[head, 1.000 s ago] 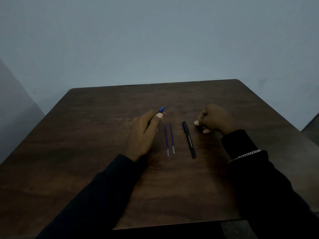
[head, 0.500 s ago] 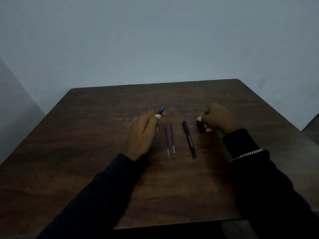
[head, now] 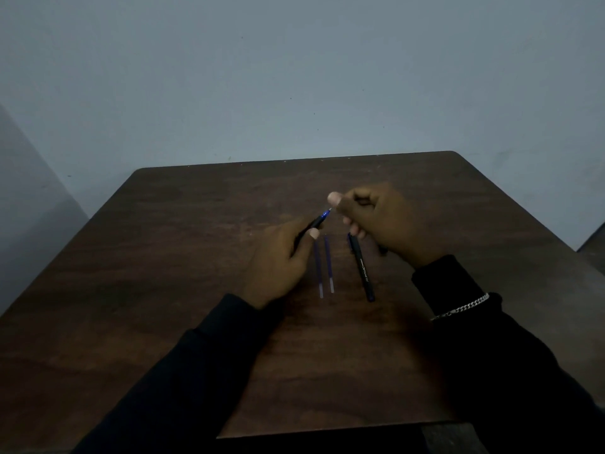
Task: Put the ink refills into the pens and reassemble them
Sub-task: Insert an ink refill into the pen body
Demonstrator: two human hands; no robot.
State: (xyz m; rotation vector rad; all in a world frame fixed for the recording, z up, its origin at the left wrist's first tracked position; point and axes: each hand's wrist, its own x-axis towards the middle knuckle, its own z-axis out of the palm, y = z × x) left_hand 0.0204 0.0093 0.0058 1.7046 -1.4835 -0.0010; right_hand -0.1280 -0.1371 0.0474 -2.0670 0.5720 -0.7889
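Left hand [head: 278, 260] grips a pen [head: 312, 224] — right hand [head: 376, 221] pinches at its tip; two refills [head: 324, 267] and another pen [head: 361, 268] lie on the bench [head: 163, 257].

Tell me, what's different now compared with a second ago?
The right hand has lifted off the table and swung left, its fingertips now at the blue tip of the pen held by the left hand. Whether it carries anything is unclear. The left hand keeps its grip. The two refills and the black pen lie unmoved.
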